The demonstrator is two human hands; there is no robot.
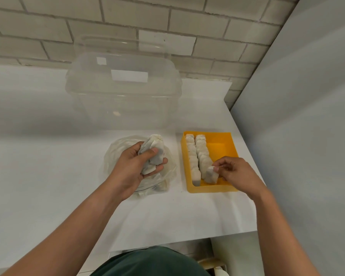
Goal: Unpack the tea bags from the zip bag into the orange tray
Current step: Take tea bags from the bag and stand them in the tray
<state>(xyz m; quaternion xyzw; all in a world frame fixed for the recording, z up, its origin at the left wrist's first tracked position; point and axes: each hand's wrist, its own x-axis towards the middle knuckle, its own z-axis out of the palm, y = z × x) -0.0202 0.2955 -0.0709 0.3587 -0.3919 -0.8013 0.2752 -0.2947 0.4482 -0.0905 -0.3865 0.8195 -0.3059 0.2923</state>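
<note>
The orange tray [225, 148] lies on the white counter to the right, with two rows of tea bags [197, 154] standing along its left side. My right hand [237, 172] pinches a tea bag [210, 174] at the near end of the second row, inside the tray. The clear zip bag [118, 154] lies crumpled to the left of the tray, a few tea bags showing in its near end. Above it my left hand [133, 166] grips a stack of tea bags [153, 154].
A large clear plastic container [124, 90] stands behind the zip bag against the tiled wall. A grey wall [307, 116] runs along the right side, close to the tray. The counter's near edge [187, 240] lies just in front of my body.
</note>
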